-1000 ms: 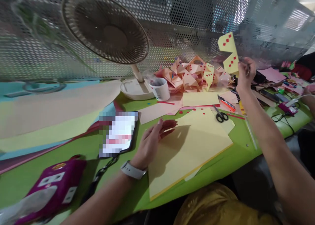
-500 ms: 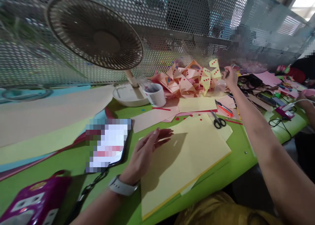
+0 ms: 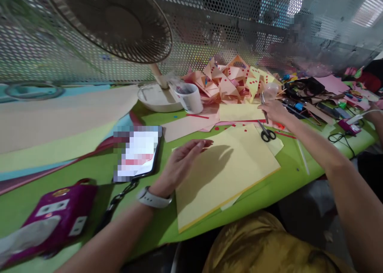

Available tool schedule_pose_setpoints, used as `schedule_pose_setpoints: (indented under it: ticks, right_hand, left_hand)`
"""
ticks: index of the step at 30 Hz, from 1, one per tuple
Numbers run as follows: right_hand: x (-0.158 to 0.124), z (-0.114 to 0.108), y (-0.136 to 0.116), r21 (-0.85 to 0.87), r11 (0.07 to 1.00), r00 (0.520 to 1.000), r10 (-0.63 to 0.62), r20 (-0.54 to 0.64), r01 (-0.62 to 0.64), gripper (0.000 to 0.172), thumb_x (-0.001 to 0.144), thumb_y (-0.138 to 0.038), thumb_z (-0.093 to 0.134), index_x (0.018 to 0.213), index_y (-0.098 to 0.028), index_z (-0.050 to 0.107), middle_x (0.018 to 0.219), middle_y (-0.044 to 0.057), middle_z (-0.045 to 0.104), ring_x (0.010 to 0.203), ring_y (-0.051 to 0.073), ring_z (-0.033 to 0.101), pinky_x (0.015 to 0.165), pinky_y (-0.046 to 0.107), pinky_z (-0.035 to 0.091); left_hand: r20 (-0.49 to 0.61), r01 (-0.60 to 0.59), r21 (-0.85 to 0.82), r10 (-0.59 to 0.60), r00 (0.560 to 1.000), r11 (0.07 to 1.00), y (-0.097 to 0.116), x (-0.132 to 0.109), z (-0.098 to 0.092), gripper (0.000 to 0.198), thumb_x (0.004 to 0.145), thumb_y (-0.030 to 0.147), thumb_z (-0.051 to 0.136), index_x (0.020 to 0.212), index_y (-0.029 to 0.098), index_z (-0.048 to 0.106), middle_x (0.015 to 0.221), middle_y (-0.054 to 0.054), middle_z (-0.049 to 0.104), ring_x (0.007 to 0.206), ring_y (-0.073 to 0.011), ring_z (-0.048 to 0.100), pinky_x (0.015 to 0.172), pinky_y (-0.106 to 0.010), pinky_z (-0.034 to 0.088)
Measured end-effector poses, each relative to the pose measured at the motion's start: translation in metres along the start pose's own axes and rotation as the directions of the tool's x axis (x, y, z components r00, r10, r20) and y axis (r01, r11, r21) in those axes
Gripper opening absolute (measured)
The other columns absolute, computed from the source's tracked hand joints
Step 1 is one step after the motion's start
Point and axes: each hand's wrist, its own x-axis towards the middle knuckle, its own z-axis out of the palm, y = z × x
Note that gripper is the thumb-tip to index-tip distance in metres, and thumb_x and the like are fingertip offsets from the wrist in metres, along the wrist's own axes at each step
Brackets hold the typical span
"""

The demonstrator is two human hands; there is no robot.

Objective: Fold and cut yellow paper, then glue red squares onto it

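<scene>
My left hand, with a white watch on its wrist, hovers open and fingers together over the left edge of a stack of pale yellow paper sheets. My right hand is stretched out to the far side of the sheets, closed on a thin metal tool that points upward. Black-handled scissors lie just below that hand. Behind it is a pile of folded pink and yellow paper shapes with red dots.
A desk fan with a white base stands at the back, a white cup beside it. A phone and a purple bag lie left. Cables, tools and another person's arm are at right.
My right hand has left the yellow dotted paper shape on the pile and has drawn back down toward the scissors, still gripping the thin tool. My left hand has barely moved.
</scene>
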Motion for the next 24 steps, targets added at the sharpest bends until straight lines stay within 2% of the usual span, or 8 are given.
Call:
schedule_pose_setpoints:
  ticks: [4,7,9,12,15,17,20,24]
  right_hand:
    - [-0.006,0.003,-0.001,-0.061,0.998,0.998,0.014,0.067,-0.01,0.029,0.082,-0.002,0.059,0.105,-0.013,0.072,0.076,0.008,0.068,0.081,0.02,0.055,0.077,0.033,0.036]
    - [-0.011,-0.001,-0.008,-0.056,0.997,0.998,0.063,0.026,-0.061,0.028,0.085,-0.004,0.058,0.109,-0.012,0.07,0.078,0.009,0.07,0.084,0.021,0.058,0.08,0.035,0.038]
    - [-0.016,-0.004,-0.021,-0.052,0.993,0.995,0.1,-0.021,-0.101,0.032,0.087,-0.005,0.057,0.116,-0.008,0.068,0.087,0.013,0.072,0.091,0.024,0.06,0.085,0.037,0.04]
    - [-0.031,-0.006,-0.052,-0.025,0.997,0.996,0.076,-0.037,-0.077,0.033,0.092,-0.013,0.052,0.121,-0.01,0.067,0.107,0.016,0.073,0.103,0.026,0.063,0.094,0.039,0.043]
    - [-0.055,-0.002,-0.088,0.061,0.986,0.979,-0.162,0.126,0.155,0.044,0.099,-0.037,0.047,0.135,-0.017,0.059,0.134,0.012,0.064,0.123,0.026,0.058,0.106,0.043,0.043]
    - [-0.07,0.003,-0.105,0.054,0.977,0.952,-0.213,0.218,0.207,0.064,0.097,-0.056,0.045,0.144,-0.012,0.05,0.148,0.015,0.051,0.137,0.028,0.048,0.114,0.045,0.037]
    - [-0.081,0.011,-0.119,0.057,0.981,0.933,-0.193,0.303,0.185,0.086,0.094,-0.07,0.034,0.15,-0.005,0.039,0.156,0.02,0.034,0.146,0.032,0.034,0.12,0.05,0.028]
    - [-0.064,0.021,-0.127,0.116,0.982,0.925,-0.182,0.334,0.151,0.094,0.092,-0.075,0.028,0.153,-0.003,0.031,0.16,0.021,0.025,0.15,0.033,0.023,0.123,0.052,0.018]
  left_hand:
    - [0.286,-0.203,0.323,0.109,0.952,0.924,0.003,-0.007,0.003,0.063,0.077,0.065,0.067,0.13,0.03,0.066,0.144,-0.007,0.058,0.138,-0.0346,0.046,0.119,-0.047,0.025]
    - [0.481,-0.419,0.53,0.146,0.864,0.737,-0.007,-0.011,0.007,0.075,0.082,0.063,0.063,0.147,0.03,0.047,0.157,-0.008,0.039,0.148,-0.0328,0.029,0.122,-0.052,0.008]
    - [0.548,-0.507,0.617,0.134,0.826,0.603,-0.015,-0.012,0.009,0.085,0.08,0.068,0.061,0.152,0.027,0.039,0.161,-0.011,0.031,0.15,-0.0344,0.023,0.122,-0.054,0.004]
    - [0.596,-0.57,0.686,0.1,0.797,0.453,-0.02,-0.014,0.01,0.096,0.08,0.076,0.055,0.156,0.022,0.031,0.163,-0.015,0.023,0.151,-0.0344,0.018,0.122,-0.054,0.004]
    - [0.618,-0.594,0.729,0.049,0.785,0.339,-0.016,-0.016,0.01,0.097,0.084,0.08,0.042,0.156,0.017,0.028,0.163,-0.017,0.018,0.152,-0.0322,0.015,0.123,-0.052,0.006]
    - [0.622,-0.6,0.748,0.014,0.783,0.284,-0.012,-0.017,0.01,0.098,0.085,0.081,0.037,0.156,0.015,0.027,0.164,-0.018,0.016,0.152,-0.0317,0.013,0.123,-0.052,0.007]
    - [0.626,-0.603,0.757,-0.016,0.78,0.25,-0.01,-0.017,0.01,0.099,0.085,0.082,0.034,0.157,0.014,0.025,0.164,-0.018,0.013,0.152,-0.0319,0.011,0.123,-0.052,0.008]
    - [0.629,-0.606,0.749,-0.001,0.777,0.266,-0.012,-0.017,0.01,0.097,0.085,0.081,0.037,0.157,0.017,0.026,0.164,-0.016,0.014,0.152,-0.0324,0.012,0.123,-0.052,0.009]
